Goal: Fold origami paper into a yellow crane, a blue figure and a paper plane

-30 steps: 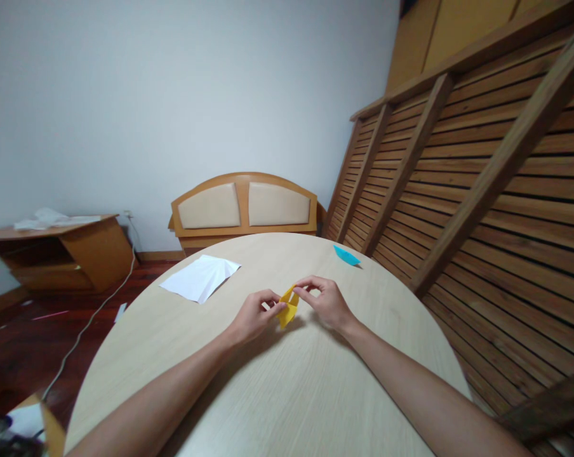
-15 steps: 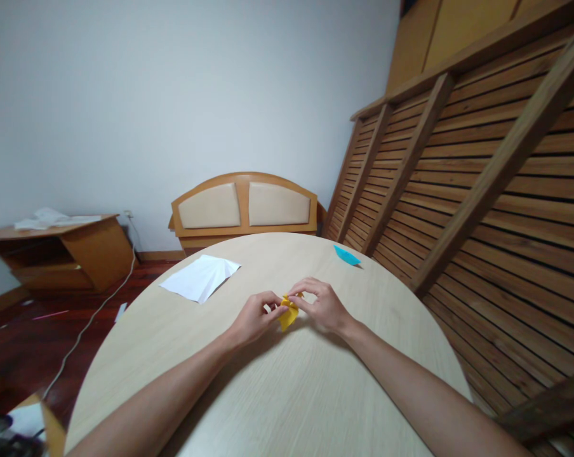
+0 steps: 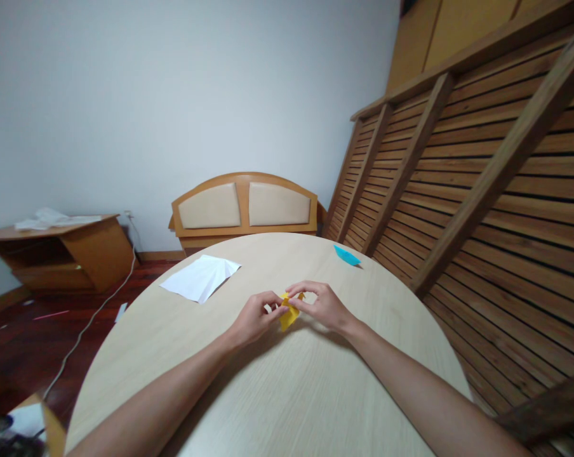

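Observation:
A small piece of folded yellow paper (image 3: 289,317) is held between both hands, just above the middle of the round table (image 3: 287,393). My left hand (image 3: 254,316) pinches its left side between thumb and fingers. From the right, my right hand (image 3: 321,306) grips its upper part, thumb and fingertips closed on it. Fingers cover some of the folds, so its full shape is hidden. Beyond my right hand lies a blue folded paper boat (image 3: 347,255). A creased white sheet of paper (image 3: 200,278) rests past my left hand.
A wooden headboard (image 3: 244,203) with two pale panels stands behind the table. Large slatted wooden panels (image 3: 458,209) lean along the right side. To the left are a low wooden cabinet (image 3: 96,254) with white material on top and a cable (image 3: 84,330) on the dark floor.
My right hand's fingers have shifted slightly on the upper part of the yellow paper, and more of its right side shows. My left hand stays where it was.

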Available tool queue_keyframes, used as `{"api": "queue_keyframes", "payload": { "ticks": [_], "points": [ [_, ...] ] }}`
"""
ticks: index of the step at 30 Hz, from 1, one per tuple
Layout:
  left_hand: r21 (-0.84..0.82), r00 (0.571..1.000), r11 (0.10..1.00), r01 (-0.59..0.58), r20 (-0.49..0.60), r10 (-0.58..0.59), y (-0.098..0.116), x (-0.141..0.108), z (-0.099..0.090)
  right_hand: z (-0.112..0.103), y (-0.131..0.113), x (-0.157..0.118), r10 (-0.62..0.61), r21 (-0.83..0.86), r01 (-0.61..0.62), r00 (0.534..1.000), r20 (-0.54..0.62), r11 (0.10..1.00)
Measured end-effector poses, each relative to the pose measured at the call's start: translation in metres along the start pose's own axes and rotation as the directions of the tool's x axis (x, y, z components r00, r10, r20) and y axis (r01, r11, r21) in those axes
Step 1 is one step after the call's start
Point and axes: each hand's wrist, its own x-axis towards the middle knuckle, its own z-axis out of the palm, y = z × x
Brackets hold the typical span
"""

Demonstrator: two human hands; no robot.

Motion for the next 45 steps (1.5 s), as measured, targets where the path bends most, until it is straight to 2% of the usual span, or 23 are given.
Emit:
{"api": "queue_keyframes", "payload": {
  "ticks": [8,20,27,29,32,35,39,45],
  "points": [
    [0.032,1.0,0.999,0.017,0.004,-0.017,0.005,-0.001,0.0,0.003,0.006,0.002,0.083,0.06,-0.082,0.996,-0.025,0.995],
    [0.071,1.0,0.997,-0.016,0.017,0.015,0.007,-0.002,-0.001,0.011,0.009,0.002,0.119,0.22,-0.11,0.993,-0.027,0.969],
    [0.036,0.999,0.999,0.029,-0.032,-0.028,0.009,0.0,-0.002,0.01,0.008,0.004,0.159,0.263,-0.141,0.986,-0.052,0.955],
    [0.004,0.998,0.999,0.038,-0.059,-0.038,0.007,0.002,-0.002,0.008,0.008,0.004,0.152,0.228,-0.134,0.986,-0.062,0.964],
    [-0.049,0.991,0.998,0.049,-0.123,-0.055,0.005,0.004,-0.004,0.003,0.009,0.003,0.12,0.066,-0.114,0.988,-0.098,0.991],
    [-0.09,0.986,0.995,0.036,-0.157,-0.049,0.005,0.006,-0.006,0.0,0.009,0.002,0.114,-0.026,-0.116,0.99,-0.082,0.993],
    [-0.117,0.988,0.993,0.014,-0.149,-0.032,0.004,0.007,-0.008,0.0,0.01,0.001,0.131,-0.04,-0.132,0.991,-0.019,0.99],
    [-0.15,0.991,0.988,0.032,-0.126,-0.051,0.003,0.006,-0.006,0.002,0.01,0.0,0.128,-0.02,-0.128,0.992,-0.009,0.992]
  ]
}}
